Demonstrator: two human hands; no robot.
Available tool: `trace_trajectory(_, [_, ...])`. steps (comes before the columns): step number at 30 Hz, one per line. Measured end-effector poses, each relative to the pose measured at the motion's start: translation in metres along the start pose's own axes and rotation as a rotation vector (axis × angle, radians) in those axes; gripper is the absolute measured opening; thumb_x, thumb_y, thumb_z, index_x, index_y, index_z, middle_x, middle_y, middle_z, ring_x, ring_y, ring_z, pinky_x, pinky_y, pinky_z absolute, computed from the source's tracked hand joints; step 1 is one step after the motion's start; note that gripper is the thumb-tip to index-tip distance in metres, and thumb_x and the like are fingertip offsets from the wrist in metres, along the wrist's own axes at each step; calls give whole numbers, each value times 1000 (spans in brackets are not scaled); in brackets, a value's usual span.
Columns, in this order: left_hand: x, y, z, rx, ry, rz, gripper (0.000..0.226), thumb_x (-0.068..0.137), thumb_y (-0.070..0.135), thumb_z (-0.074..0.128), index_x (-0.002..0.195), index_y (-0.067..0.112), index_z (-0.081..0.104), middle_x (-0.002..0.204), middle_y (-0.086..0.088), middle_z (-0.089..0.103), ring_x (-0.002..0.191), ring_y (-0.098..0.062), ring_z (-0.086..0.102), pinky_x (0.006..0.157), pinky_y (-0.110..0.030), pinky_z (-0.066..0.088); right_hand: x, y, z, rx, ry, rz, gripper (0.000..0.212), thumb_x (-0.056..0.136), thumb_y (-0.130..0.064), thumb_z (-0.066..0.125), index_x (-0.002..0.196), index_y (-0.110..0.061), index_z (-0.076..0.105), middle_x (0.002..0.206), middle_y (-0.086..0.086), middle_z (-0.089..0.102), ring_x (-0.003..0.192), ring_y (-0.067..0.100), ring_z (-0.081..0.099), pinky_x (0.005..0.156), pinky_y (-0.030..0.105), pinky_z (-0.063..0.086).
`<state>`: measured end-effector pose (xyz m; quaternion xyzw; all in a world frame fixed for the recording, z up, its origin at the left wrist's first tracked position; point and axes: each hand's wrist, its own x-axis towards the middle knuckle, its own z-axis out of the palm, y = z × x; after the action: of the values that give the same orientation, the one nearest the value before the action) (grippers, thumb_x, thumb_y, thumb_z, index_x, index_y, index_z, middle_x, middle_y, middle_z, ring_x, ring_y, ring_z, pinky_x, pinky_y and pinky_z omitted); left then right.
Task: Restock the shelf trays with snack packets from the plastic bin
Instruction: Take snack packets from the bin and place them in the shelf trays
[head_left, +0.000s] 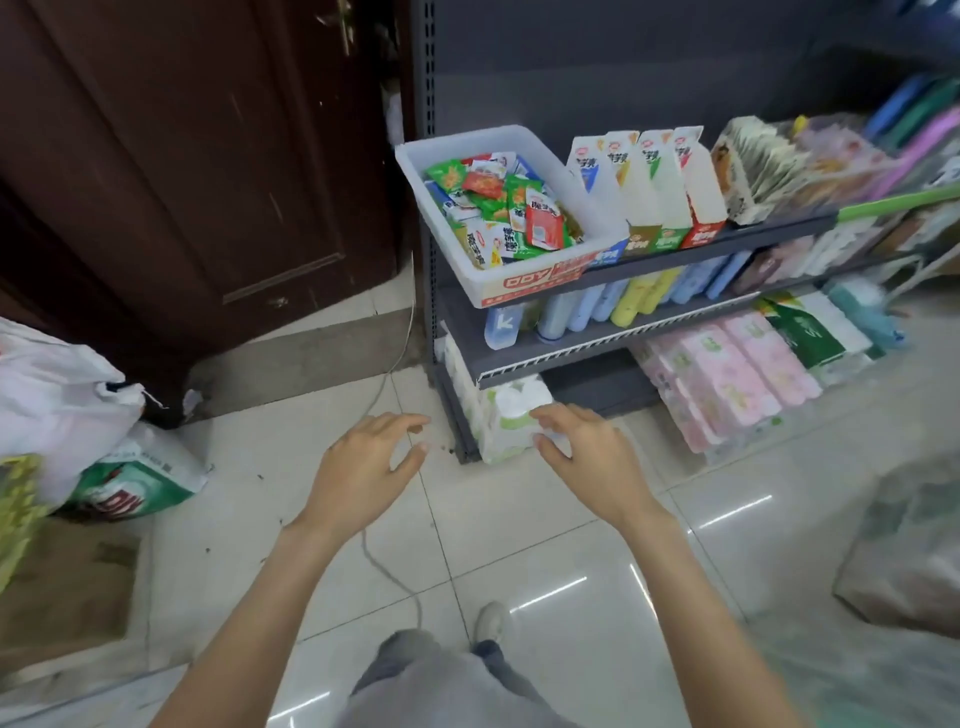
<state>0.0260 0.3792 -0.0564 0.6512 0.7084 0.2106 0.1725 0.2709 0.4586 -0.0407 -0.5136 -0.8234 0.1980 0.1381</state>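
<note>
Your left hand (363, 457) hovers over the floor tiles, fingers loosely spread, holding nothing. Your right hand (582, 447) does the same. Up on the shelf (727, 244), the plastic bin (519, 283) of snack packets (498, 208) sits just left of the trays (660, 208).

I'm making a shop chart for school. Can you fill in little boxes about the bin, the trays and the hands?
bin: white plastic bin on the top shelf, full of snack packets
trays: four upright shelf trays right of the bin, looking empty
left hand: open, holding nothing
right hand: open, holding nothing
floor: pale tiles
</note>
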Motion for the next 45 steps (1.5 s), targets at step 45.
trace_trajectory(45, [564, 18, 38, 105, -329, 43, 83, 70, 45, 77, 138, 16, 38, 136, -7, 46, 125, -26, 40, 103, -38, 34, 413, 111, -21, -130, -259, 124, 60, 90, -43, 54, 141, -16, 36, 145, 4, 39, 127, 28, 44, 100, 40, 42])
